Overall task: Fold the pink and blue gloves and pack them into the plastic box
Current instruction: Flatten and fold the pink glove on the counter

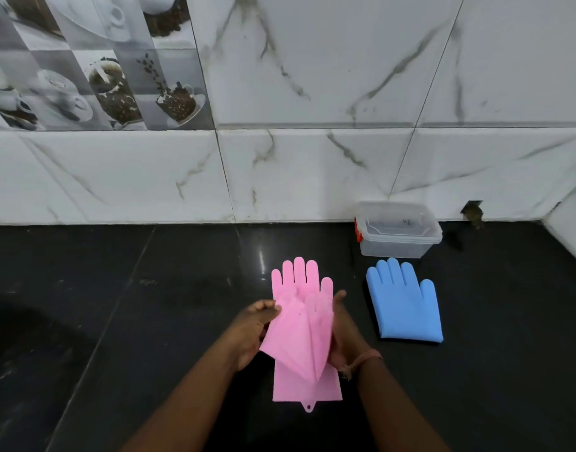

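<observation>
A pink glove (293, 283) lies flat on the black counter, fingers pointing at the wall, with a small hanging tab at its cuff. A second pink glove (296, 337) is held above it, bunched and partly folded. My left hand (250, 331) grips its left edge and my right hand (345, 334) presses its right side. The blue glove (405, 303) lies flat to the right, apart from both hands. Behind it stands the clear plastic box (398, 247) without a lid on, with a red clasp on its left side.
The black counter (149, 305) runs up to a white marble-tiled wall (312, 174). A small dark hole (473, 212) sits in the wall base to the right of the box. A white ledge (570, 230) closes off the far right corner.
</observation>
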`<state>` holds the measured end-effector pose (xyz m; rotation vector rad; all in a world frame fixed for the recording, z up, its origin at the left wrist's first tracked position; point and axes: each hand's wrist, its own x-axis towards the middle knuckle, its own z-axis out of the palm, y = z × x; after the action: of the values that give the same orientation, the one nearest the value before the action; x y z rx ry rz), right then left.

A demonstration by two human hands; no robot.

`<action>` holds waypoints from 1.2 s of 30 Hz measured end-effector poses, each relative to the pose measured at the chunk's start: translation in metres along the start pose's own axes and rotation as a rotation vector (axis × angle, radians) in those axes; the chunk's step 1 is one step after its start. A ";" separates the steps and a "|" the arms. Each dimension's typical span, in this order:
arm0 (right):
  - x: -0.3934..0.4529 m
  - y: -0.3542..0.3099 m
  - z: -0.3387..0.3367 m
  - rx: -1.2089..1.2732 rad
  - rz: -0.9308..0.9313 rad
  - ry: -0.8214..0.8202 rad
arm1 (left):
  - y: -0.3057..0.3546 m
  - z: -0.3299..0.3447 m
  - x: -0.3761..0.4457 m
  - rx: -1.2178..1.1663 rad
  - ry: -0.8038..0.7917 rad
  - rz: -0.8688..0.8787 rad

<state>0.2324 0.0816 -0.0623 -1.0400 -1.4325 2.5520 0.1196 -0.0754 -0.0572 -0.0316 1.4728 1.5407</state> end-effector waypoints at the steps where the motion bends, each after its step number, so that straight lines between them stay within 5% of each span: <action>1: -0.001 -0.001 -0.002 0.208 0.036 -0.051 | 0.004 -0.002 -0.002 -0.017 -0.031 0.031; 3: -0.009 -0.005 -0.008 0.375 0.038 -0.141 | 0.013 -0.006 -0.005 -0.061 -0.131 0.059; 9: -0.025 -0.011 -0.027 0.182 -0.110 -0.202 | 0.007 -0.019 -0.006 -0.186 -0.378 0.084; 15: -0.009 0.015 -0.017 -0.170 -0.018 0.295 | -0.018 -0.014 0.009 0.092 -0.049 -0.053; 22: -0.003 0.000 -0.027 -0.120 -0.074 -0.001 | -0.022 0.000 0.016 0.013 0.153 -0.061; 26: 0.000 0.020 -0.027 -0.457 -0.159 0.153 | -0.032 0.016 0.018 -0.039 0.202 -0.036; 32: 0.011 0.010 -0.021 -0.229 -0.193 0.143 | -0.013 0.017 0.020 -0.132 -0.029 -0.005; 36: 0.026 -0.007 -0.017 -0.124 -0.226 0.155 | 0.002 0.024 0.030 -0.092 0.085 0.139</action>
<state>0.2202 0.1074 -0.0767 -1.0019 -1.5825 2.2020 0.1161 -0.0380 -0.0676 -0.0506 1.4959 1.7372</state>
